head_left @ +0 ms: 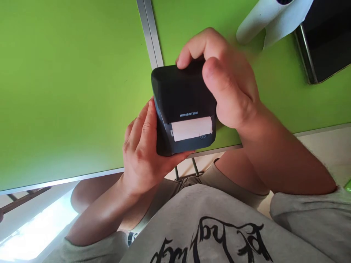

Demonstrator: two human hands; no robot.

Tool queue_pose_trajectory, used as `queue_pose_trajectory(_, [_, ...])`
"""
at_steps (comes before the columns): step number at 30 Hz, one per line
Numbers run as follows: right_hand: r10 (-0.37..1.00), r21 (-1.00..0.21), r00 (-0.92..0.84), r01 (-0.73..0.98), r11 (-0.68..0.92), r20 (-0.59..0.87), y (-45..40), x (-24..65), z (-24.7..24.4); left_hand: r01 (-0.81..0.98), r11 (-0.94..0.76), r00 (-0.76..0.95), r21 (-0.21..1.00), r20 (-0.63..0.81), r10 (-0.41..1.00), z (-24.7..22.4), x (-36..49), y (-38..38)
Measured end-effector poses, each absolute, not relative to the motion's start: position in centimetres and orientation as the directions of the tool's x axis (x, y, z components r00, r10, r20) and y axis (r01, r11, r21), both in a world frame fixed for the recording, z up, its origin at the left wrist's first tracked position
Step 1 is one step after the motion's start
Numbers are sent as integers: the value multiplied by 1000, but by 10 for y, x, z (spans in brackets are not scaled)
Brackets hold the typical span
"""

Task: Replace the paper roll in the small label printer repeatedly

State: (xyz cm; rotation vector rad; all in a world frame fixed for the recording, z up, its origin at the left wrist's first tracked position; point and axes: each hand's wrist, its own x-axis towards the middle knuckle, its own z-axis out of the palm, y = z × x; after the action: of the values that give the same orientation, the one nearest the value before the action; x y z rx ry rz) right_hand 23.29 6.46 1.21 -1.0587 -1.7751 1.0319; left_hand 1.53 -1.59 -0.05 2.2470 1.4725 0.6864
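Nearest is the person's grey shirt (181, 212), with black letters on it. From the left sleeve, the left forearm goes forward and a little to the right. The left hand (141, 149) is closed on the left side of the printer (181, 91): its fingers lie together along this side, and the thumb stretches to the right along the near edge. The right forearm comes from the near right and slants toward the far left. The right hand (233, 84) grips the printer at its right and far side, with the thumb bent over the top and the index finger curved so that its tip touches the far edge.

The printer is between the two hands, above the near edge of the green table (68, 91); whether it also rests there, I cannot tell. It is a black box with rounded corners, turned slightly. A pale paper strip (192, 128) comes out of its near part and partly covers a round button (203, 136). Just beyond the strip, small white letters read "NIIMBOT".

At the far right lie a white roll (253, 22) and a dark device (329, 40).
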Motion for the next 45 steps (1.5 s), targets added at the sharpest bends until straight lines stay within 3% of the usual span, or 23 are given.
queue_pose_trajectory(3, [907, -882, -324, 296, 368, 269, 65, 232, 9, 727, -408, 354, 552, 208, 912, 0, 12, -13])
queue_pose_trajectory(8, [876, -726, -204, 495, 478, 438, 66, 227, 2, 730, -397, 351, 556, 193, 916, 3, 12, -12])
queue_pose_trajectory(15, [901, -805, -169, 407, 432, 399, 64, 225, -5, 726, -303, 301, 617, 112, 947, 8, 17, -9])
queue_pose_trajectory(23, [894, -832, -122, 327, 447, 432, 62, 224, -13, 698, -339, 332, 631, 134, 934, 4, 13, -6])
queue_pose_trajectory(33, [886, -810, -154, 362, 462, 437, 69, 230, -5, 719, -423, 362, 551, 221, 905, -6, 10, -10])
queue_pose_trajectory(36, [903, -828, -223, 365, 426, 366, 68, 237, 1, 668, -420, 360, 615, 227, 905, -4, 6, -5])
queue_pose_trajectory(39, [878, -819, -372, 370, 438, 302, 68, 247, 5, 507, -394, 375, 766, 215, 902, 2, 0, 5])
queue_pose_trajectory(45, [804, -741, -499, 395, 544, 324, 69, 258, 7, 364, -314, 389, 877, 163, 907, 7, -5, 25])
